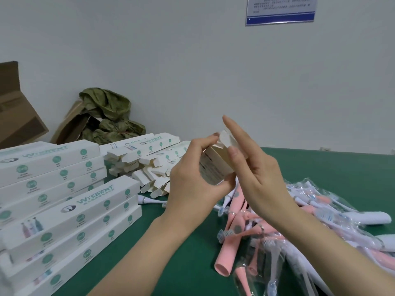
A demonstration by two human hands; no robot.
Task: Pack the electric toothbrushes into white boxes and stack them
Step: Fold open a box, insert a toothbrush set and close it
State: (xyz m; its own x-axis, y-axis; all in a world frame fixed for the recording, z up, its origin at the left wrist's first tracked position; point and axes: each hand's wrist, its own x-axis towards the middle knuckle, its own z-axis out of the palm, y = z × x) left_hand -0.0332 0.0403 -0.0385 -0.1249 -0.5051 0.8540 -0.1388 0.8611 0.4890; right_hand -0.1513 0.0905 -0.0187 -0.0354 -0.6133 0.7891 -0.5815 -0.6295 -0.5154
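Green table (192, 242) against a plain pale wall (171, 60), with a blue-edged notice (280, 11) at top right, text unreadable. Far left is a brown carton (15, 116), partly out of view. Right of it, crumpled green wrapping (109, 118) lies over brown card against the wall.

Near left are two stacks of closed white boxes: rear stack (49, 165) and front stack (70, 214), printed sides up, with green dots and a logo. Far centre is a loose heap of empty boxes (147, 165) with end flaps open, partly hidden behind the left hand. A white brush head (149, 199) lies on the table between the front stack and the heap.

On the right is a toothbrush pile (320, 210), pink and white, most in clear bags, spreading from under the hands to the near right edge. One pink handle (226, 259) lies near, open end toward the camera.

The held box (215, 165) is raised above the table at centre, over the far end of the pile, with its open end tilted up and away. Left hand (188, 178) grips it: fingers curled round the body, thumb under the near edge, index tip on the end flap (226, 141). Right hand (263, 174) is just right of the box with fingers straight and pointing up, holding nothing, thumb touching the box mouth. Both forearms are bare and come in from the near edge. Can't tell if a brush is inside.
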